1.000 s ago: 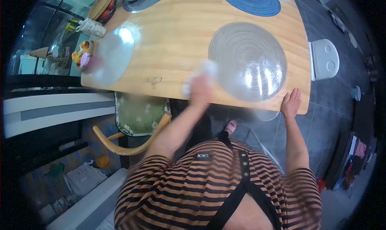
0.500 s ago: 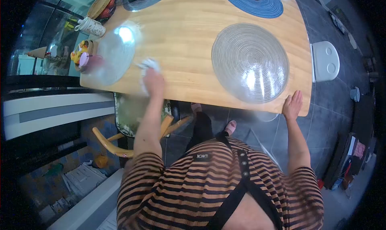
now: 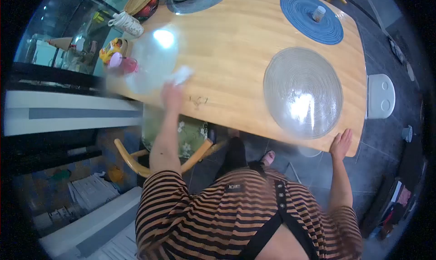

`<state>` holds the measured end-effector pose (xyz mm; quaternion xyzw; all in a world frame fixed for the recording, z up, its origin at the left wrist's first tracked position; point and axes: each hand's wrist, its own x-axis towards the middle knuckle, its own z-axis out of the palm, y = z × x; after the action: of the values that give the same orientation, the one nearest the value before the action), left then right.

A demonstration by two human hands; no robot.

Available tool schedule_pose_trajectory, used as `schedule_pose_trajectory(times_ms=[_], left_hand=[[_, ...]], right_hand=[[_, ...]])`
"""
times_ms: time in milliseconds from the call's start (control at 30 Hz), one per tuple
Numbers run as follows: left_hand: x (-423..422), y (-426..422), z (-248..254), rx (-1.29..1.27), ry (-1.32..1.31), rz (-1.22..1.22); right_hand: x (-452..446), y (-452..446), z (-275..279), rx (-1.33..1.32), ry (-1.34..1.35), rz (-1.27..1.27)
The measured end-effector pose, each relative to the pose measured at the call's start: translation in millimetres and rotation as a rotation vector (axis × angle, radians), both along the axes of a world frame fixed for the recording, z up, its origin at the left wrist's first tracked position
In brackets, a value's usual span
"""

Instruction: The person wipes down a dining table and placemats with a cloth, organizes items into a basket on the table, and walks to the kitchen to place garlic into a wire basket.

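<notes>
My left hand [image 3: 172,96] is closed on a white cloth [image 3: 183,74], blurred by motion, on the wooden table [image 3: 222,74] near its front edge. A clear round placemat [image 3: 152,60] lies just left of the cloth. Dark thin marks [image 3: 198,101] show on the wood to the right of my left hand. At the table's right front corner, my right hand [image 3: 340,144] rests flat with its fingers stretched out. Beside it lies a ribbed round placemat [image 3: 303,87] that reflects light.
A pink cup [image 3: 129,65], a yellow duck figure [image 3: 111,51], a patterned white mug [image 3: 127,24] and a basket [image 3: 141,2] line the left side. A small jar [image 3: 319,13] stands on a blue placemat [image 3: 295,17]. A chair [image 3: 195,155] sits below the front edge.
The whole view has shifted, so the table appears farther right and lower. My left hand with the cloth has moved slightly left across the wood, and dark marks now show. My right hand stays put.
</notes>
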<state>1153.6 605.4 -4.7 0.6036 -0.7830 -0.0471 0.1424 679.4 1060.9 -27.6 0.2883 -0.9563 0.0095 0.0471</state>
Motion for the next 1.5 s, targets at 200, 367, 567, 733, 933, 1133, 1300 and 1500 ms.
schedule_pose_trajectory(times_ms=[200,367,567,733,933,1133,1300,1500], left_hand=[[48,-63,5,0.189,-0.315,0.352],[12,-132,-24,0.024,-0.258,0.290],[-190,-157,-6,0.124,0.015,-0.019],[-327,-36,-6,0.217,0.105,-0.681],[-271,-38,8,0.168,0.035,-1.019],[-68,-174,-13,-0.190,0.255,0.061],[-4,-235,-11,-0.003,-0.253,0.333],[-35,-368,-99,-0.384,-0.252,0.060]], right_hand=[[3,0,1,-0.016,0.013,0.041],[3,1,5,-0.010,0.019,0.077],[4,0,7,0.013,0.010,0.077],[7,-2,11,0.014,-0.013,0.062],[4,1,11,0.020,-0.024,0.038],[5,-1,9,0.023,-0.044,0.018],[7,-5,12,0.012,-0.066,-0.011],[6,0,5,0.006,-0.051,-0.021]])
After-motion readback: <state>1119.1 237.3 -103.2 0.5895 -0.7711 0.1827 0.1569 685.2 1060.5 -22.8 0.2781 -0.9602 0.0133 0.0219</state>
